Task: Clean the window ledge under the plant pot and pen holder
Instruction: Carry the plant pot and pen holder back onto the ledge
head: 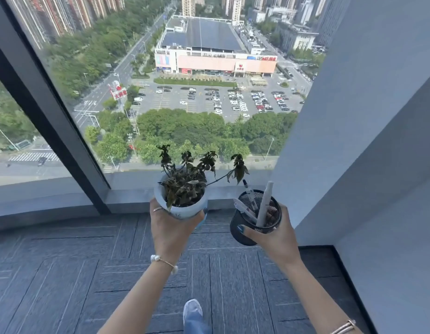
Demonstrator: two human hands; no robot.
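Plant pot (185, 208), small, round, white ceramic with faint blue marking, held in left hand (171, 229): fingers curled round near side and underside, thumb on right wall, ring on one finger at rim. Carried upright, in air, in front of window ledge and clear of it. Wilted dark-leaved plant (192, 182) inside, one long stem leaning right toward the pens.

Pen holder (255, 218), black wire-mesh cylinder, clamped in right hand (273, 233): thumb with dark blue nail across front wall, fingers wrapped round far right side. Tilted slightly toward camera, mouth visible. Also off the ledge, just beside pot, not touching it. White pens (264, 203) standing inside, tips leaning up and away.

Both forearms extended forward from bottom of frame, converging slightly; pearl-and-chain bracelet (163, 260) on left wrist, banded bracelet (344, 327) on right wrist.

Pale grey window ledge (134, 197) behind both items, running along base of glass; stretch behind pot and holder partly hidden by them. Dark window frame post (52, 121) slanting down left of pot. Grey wall (368, 141) close on right of holder. Grey patterned carpet tiles (88, 273) below. White shoe (191, 309) and jeans leg at bottom centre. Car park and shopping building visible through glass.
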